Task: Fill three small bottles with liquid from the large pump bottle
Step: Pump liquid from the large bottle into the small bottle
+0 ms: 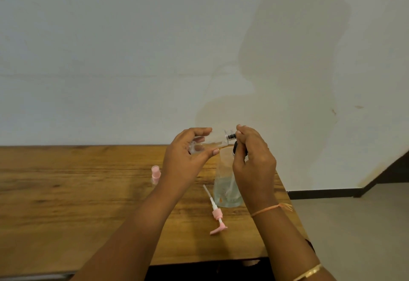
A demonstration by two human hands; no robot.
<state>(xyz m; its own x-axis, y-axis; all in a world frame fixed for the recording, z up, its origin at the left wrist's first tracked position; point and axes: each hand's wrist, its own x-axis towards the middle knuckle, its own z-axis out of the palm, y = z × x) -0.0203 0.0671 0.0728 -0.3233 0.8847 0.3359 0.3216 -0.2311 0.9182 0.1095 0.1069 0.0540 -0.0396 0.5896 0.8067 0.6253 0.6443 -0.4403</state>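
Mid-air above the table (66, 203), busy at the neck of a small bottle (215, 139). Held sideways in the left hand (188, 154), fingers curled over the clear body, thumb beneath, mouth pointing right. Pinched at that mouth by the right hand (252, 159), fingertips closed on a dark cap (232, 135) with a silvery collar. Cannot tell whether it is coming off or going on, nor whether any liquid sits inside, with the clear wall half hidden by fingers. Possibly a second dark piece tucked lower in the same hand, too blurred to name.

Standing on the table just under the right hand: the big bottle (225, 190), top open, some clear liquid low down. Lying just left of its base: the pump (215, 212), pink head toward the near edge, tube pointing away. Farther left, upright and partly behind the left wrist: a pink bottle (155, 173), capped. No third small bottle in view.

Probably the cap step for this one bottle, either opening before filling or closing after.
- If opening: needs a firm counter-hold from the left hand, then setting the cap down, turning the bottle mouth-up, and tipping the big bottle slowly into that narrow neck.
- If closing: needs the thread seated straight before standing it beside the pink bottle.
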